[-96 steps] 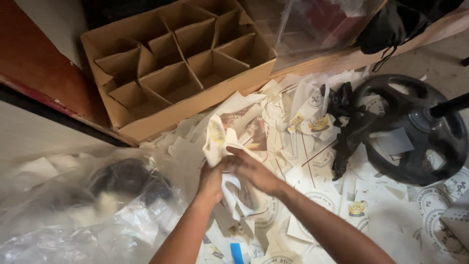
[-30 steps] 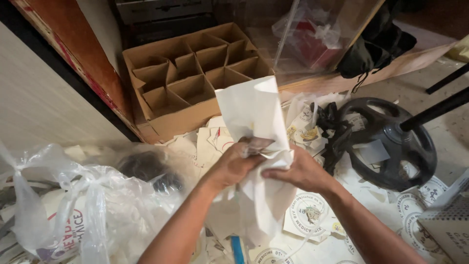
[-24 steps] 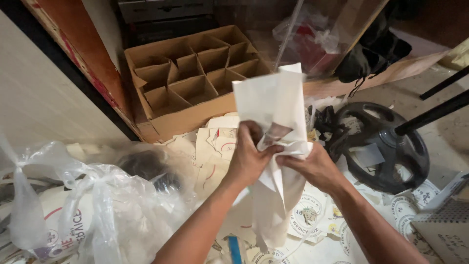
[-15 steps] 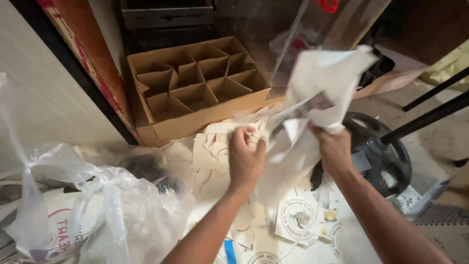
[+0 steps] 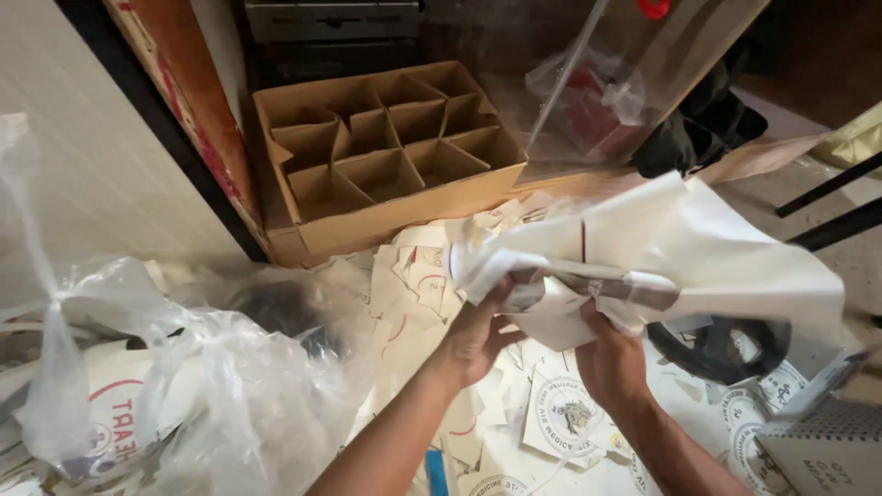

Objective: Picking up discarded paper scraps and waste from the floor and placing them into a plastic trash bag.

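Both hands are raised over a floor littered with paper scraps, and between them they hold a large crumpled sheet of white paper [image 5: 680,248], which billows up and out to the right, well above the litter below. The left hand [image 5: 478,335] is closed on the sheet's lower left edge, fingers curled up into the bunched paper where it folds back on itself. The right hand [image 5: 614,360] grips the sheet from underneath near its middle, fingertips pressed into a grey printed patch on the creased part; the two hands sit near each other but do not touch. The paper lies directly above and ahead of both hands, spreading wider on the right-hand side, where it hides part of a black wheel-shaped object [image 5: 726,344] lying on the floor. Under the hands the floor is covered with loose cut paper pieces [image 5: 560,413], some carrying round printed seals. Beyond the sheet, further from the person, stands an open cardboard box [image 5: 386,156] split by cardboard dividers into compartments, all of which look bare inside. To the left, a knotted clear plastic bag [image 5: 184,367] stuffed with more paper sits just beside the left forearm. At the lower right corner a perforated grey box [image 5: 818,450] shows at the edge of the view.
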